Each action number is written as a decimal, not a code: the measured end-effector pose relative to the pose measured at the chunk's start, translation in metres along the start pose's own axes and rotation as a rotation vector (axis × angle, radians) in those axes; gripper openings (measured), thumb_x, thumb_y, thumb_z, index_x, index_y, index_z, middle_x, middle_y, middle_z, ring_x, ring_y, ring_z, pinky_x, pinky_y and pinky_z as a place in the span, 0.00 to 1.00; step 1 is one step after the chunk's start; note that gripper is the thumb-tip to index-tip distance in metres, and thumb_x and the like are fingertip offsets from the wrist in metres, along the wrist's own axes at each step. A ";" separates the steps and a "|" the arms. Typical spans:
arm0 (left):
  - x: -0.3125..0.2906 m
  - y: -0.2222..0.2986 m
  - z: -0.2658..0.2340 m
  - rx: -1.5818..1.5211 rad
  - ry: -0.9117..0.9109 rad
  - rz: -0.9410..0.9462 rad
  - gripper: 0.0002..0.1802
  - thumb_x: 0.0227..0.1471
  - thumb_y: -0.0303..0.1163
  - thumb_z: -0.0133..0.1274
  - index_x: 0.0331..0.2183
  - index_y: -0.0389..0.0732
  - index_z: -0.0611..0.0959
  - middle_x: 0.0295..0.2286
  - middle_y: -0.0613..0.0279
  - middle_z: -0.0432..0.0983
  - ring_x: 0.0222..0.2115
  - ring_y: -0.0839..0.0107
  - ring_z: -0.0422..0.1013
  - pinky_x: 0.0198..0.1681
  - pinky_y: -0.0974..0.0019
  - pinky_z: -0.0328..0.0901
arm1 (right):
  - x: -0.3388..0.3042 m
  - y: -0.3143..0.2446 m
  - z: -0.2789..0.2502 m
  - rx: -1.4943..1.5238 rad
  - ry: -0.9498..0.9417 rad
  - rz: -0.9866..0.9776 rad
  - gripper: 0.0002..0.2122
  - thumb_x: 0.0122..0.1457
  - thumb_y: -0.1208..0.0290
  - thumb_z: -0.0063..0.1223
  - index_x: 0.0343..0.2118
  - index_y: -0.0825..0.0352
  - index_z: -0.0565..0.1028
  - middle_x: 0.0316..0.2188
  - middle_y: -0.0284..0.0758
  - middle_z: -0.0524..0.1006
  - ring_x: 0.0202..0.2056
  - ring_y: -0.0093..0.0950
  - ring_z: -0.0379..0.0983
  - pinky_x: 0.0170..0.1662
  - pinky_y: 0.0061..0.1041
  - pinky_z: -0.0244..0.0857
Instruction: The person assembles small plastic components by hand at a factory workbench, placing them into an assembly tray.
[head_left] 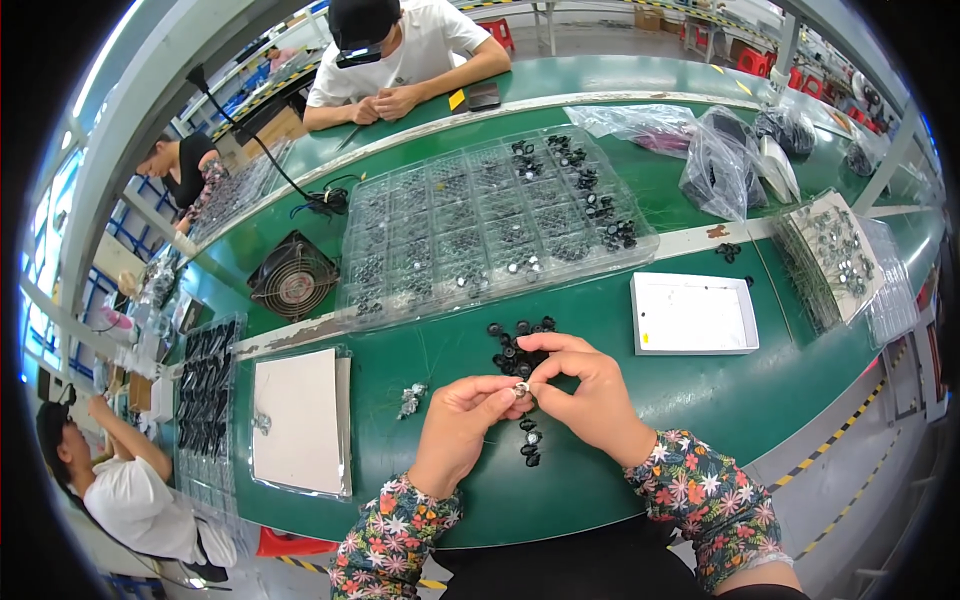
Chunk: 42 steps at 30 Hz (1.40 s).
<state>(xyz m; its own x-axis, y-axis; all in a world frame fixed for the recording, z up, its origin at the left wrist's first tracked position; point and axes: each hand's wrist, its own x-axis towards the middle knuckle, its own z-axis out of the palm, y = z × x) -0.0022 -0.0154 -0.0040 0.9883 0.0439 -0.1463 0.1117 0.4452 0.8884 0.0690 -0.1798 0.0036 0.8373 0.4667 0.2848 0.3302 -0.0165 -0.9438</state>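
Near the middle of the green table, both my hands meet at the fingertips. My left hand [458, 425] pinches a small round silvery part [521, 390] between thumb and fingers. Against the same part, my right hand [590, 398] has its thumb and index finger closed in a pinch. Fingertips cover much of the part, so its exact kind cannot be made out. Just beyond the fingers lies a cluster of small round black parts [511, 358]. A short row of similar parts [530, 440] sits below my hands. Left of my left hand is a little heap of silvery parts [411, 400].
A white open box [694, 314] stands at right. Behind lies a wide clear compartment tray [465, 228] holding small parts. A fan [295, 279] and a grey board [296, 420] are at left. Plastic bags [715, 165] lie far right. A co-worker [410, 60] sits opposite.
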 end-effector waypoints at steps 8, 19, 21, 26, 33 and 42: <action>0.000 0.001 -0.001 -0.075 0.002 -0.025 0.08 0.55 0.23 0.50 0.38 0.32 0.78 0.33 0.54 0.78 0.34 0.67 0.76 0.40 0.66 0.70 | 0.006 0.001 -0.009 0.021 0.035 -0.025 0.01 0.47 0.79 0.55 0.24 0.67 0.77 0.46 0.39 0.75 0.50 0.30 0.68 0.52 0.28 0.60; 0.003 0.002 -0.002 -0.124 -0.057 -0.005 0.15 0.56 0.25 0.50 0.46 0.35 0.76 0.35 0.58 0.77 0.38 0.70 0.73 0.44 0.66 0.68 | 0.022 -0.002 -0.102 -1.000 0.353 -0.269 0.02 0.42 0.78 0.55 0.19 0.69 0.74 0.36 0.40 0.77 0.41 0.41 0.70 0.45 0.37 0.64; 0.003 0.003 -0.002 -0.139 -0.092 -0.008 0.14 0.56 0.26 0.49 0.45 0.34 0.77 0.35 0.58 0.77 0.38 0.70 0.73 0.44 0.67 0.68 | 0.018 0.003 -0.113 -1.094 0.228 -0.103 0.03 0.43 0.76 0.57 0.19 0.68 0.75 0.34 0.39 0.77 0.39 0.39 0.70 0.43 0.37 0.64; 0.002 0.004 -0.002 -0.161 -0.110 0.005 0.12 0.56 0.25 0.50 0.43 0.34 0.77 0.35 0.58 0.77 0.38 0.69 0.73 0.43 0.67 0.67 | 0.017 0.015 -0.112 -1.225 0.185 -0.134 0.03 0.44 0.77 0.54 0.24 0.69 0.75 0.35 0.40 0.76 0.37 0.40 0.71 0.38 0.36 0.65; 0.000 0.002 0.000 -0.085 -0.077 0.012 0.09 0.53 0.22 0.52 0.39 0.36 0.78 0.34 0.58 0.77 0.36 0.70 0.74 0.43 0.68 0.68 | 0.011 0.000 -0.046 -0.333 0.114 -0.177 0.04 0.51 0.75 0.57 0.30 0.68 0.75 0.33 0.39 0.78 0.38 0.36 0.74 0.43 0.30 0.67; -0.001 -0.006 -0.001 0.376 -0.111 0.348 0.12 0.50 0.20 0.55 0.39 0.41 0.81 0.46 0.55 0.69 0.44 0.71 0.69 0.47 0.71 0.66 | -0.005 -0.011 -0.013 0.443 -0.340 0.376 0.10 0.60 0.67 0.52 0.38 0.68 0.73 0.32 0.30 0.76 0.35 0.18 0.72 0.39 0.17 0.65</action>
<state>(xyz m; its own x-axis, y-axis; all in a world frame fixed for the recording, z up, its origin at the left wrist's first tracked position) -0.0038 -0.0167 -0.0098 0.9763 0.0283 0.2145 -0.2160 0.0686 0.9740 0.0675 -0.1937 0.0145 0.6530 0.7534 -0.0771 -0.2276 0.0981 -0.9688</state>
